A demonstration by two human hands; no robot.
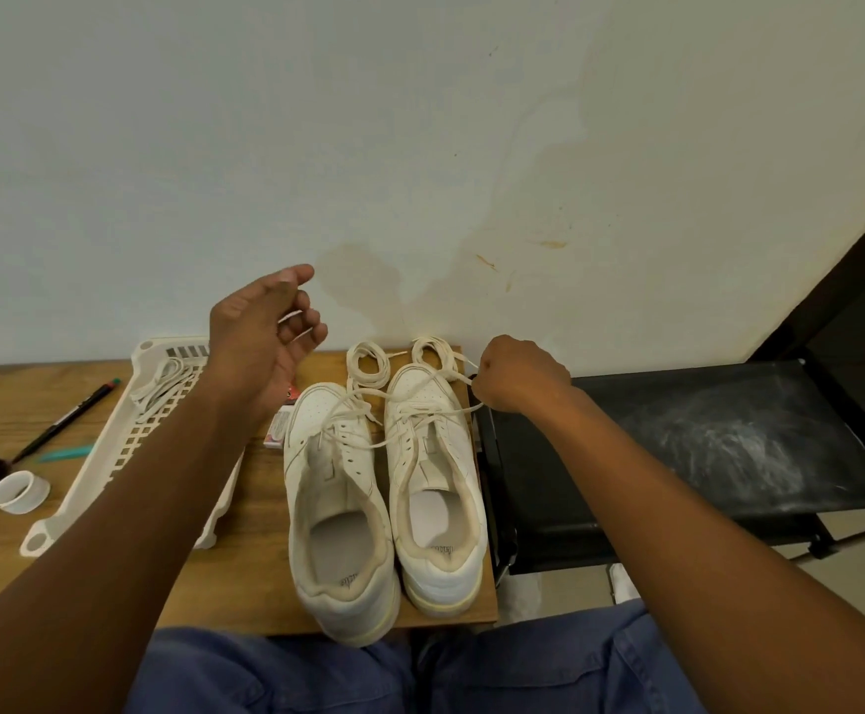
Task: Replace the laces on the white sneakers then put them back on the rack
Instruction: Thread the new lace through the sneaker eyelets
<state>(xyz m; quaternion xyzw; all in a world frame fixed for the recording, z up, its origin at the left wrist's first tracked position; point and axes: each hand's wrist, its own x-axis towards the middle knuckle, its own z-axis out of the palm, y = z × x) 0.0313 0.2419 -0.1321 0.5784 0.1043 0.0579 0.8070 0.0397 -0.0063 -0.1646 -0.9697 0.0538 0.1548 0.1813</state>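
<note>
Two white sneakers stand side by side on the wooden table (245, 574), toes toward the wall: the left sneaker (340, 517) and the right sneaker (435, 487). Cream laces (368, 404) run loosely across both near the toes. Two coiled laces (368, 360) lie behind the toes by the wall. My right hand (518, 376) is curled, gripping a lace end beside the right sneaker's toe. My left hand (265, 332) is raised above the table with fingers loosely curled, and a pale strip shows between its fingers.
A white plastic basket (111, 471) with more laces lies left of the sneakers. Further left are a pen (67, 422), a teal stick, a white tape ring (19, 492) and a dark object. A black rack shelf (718, 445) stands right of the table. A small carton sits by the left sneaker.
</note>
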